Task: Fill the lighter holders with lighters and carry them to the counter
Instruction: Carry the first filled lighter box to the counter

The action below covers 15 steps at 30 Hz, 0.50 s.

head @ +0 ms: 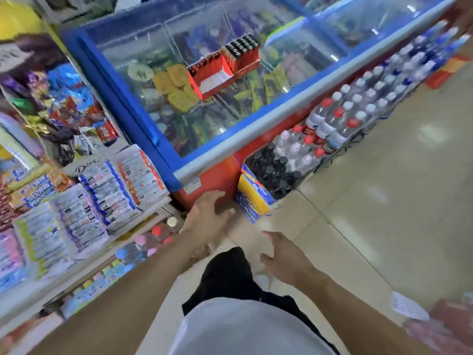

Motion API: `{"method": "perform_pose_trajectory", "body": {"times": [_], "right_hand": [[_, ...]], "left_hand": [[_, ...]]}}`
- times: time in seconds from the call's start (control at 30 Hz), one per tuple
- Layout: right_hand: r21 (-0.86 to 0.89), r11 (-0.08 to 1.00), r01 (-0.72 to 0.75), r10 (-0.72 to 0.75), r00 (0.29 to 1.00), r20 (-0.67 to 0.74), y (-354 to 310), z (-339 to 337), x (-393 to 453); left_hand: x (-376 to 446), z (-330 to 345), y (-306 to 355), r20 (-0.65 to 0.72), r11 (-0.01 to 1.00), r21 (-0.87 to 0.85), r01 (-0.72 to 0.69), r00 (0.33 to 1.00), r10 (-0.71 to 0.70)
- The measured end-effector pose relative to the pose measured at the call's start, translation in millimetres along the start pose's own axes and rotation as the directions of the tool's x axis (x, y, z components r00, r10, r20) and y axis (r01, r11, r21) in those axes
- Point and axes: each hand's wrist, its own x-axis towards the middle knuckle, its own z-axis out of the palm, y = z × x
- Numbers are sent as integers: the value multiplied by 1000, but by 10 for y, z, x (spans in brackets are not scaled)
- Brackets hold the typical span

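Two red lighter holders stand side by side on the glass lid of a blue chest freezer [143, 124]. The nearer holder [211, 78] has one row of red lighters at its back and is otherwise bare white inside. The farther holder [242, 56] is packed with red lighters with black tops. My left hand [207, 216] reaches forward with spread fingers, low in front of the freezer's red corner, holding nothing. My right hand [284, 257] hangs over the floor with relaxed fingers, also holding nothing. Both hands are well below and short of the holders. The view is blurred.
Packs of bottled water [358, 108] and dark-capped bottles [273, 170] line the floor along the freezer's front. Shelves of snack packets [84, 201] stand on the left. Beige tiled floor [384, 201] opens to the right. A paper slip [409, 308] lies on the floor.
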Motion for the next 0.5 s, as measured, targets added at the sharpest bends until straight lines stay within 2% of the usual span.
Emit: {"method": "perform_pose_trajectory", "body": {"times": [0.13,0.3,0.5], "right_hand": [[-53,992,118,-118,993,6,-138,-571,675],[-83,975,208,-214,975,-65,-578,-1294,1794],[-83,964,251,-258,962,-85,-1252,-2034,2911]], "left_hand": [[553,-76,105,-85,996,-65,63,994,-68],[1396,-261,157,-177,981,-156,116,974,-143],[2306,-715,190,-255,967,-214,138,948,-192]]}}
